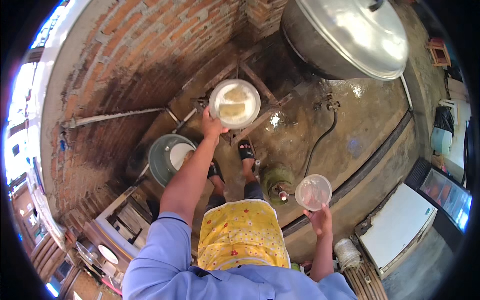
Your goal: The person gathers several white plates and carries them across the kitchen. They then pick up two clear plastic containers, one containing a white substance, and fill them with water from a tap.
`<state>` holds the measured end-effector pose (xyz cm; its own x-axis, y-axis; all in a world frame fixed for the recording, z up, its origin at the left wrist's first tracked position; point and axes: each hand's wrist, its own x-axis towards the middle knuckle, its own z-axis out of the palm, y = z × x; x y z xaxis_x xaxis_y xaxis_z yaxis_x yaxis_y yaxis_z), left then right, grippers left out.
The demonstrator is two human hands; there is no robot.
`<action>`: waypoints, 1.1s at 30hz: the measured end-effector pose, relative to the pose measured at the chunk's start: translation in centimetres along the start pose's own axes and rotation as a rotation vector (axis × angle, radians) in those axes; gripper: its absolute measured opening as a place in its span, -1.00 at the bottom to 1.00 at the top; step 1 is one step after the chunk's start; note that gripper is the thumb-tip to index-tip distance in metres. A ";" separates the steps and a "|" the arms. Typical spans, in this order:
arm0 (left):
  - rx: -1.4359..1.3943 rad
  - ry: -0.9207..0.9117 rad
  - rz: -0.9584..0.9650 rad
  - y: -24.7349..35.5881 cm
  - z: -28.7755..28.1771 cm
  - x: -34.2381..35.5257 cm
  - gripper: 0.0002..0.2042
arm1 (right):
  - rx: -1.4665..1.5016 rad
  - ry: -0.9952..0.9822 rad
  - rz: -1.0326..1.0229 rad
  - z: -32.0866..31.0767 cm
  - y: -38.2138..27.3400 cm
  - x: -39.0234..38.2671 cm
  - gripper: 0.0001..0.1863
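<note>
Left hand point(214, 126): grip pinching the rim of a round bowl point(256, 106) above the floor, pale contents inside. Right hand point(320, 219): grip pinching a clear tub point(301, 196), contents unclear. We judge lifting done for both; the bowl remains unemptied. We cannot tell how much work is left.

hands point(213, 127) point(320, 220) apart, left holding pale container point(255, 102), right holding translucent bowl point(303, 194), yellow apron point(240, 232)
</note>
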<state>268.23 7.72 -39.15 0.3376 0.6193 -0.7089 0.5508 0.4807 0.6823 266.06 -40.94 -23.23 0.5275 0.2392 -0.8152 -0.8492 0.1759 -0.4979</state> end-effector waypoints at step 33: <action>0.726 -0.068 0.436 2.9 5.3 7.1 -0.52 | -0.147 -0.101 0.031 10.8 0.3 8.9 -0.14</action>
<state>276.26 10.27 -43.14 0.6656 0.6068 -0.4346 0.7065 -0.3244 0.6290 270.80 -28.48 -27.43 0.4942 0.3388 -0.8006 -0.8557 0.0271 -0.5167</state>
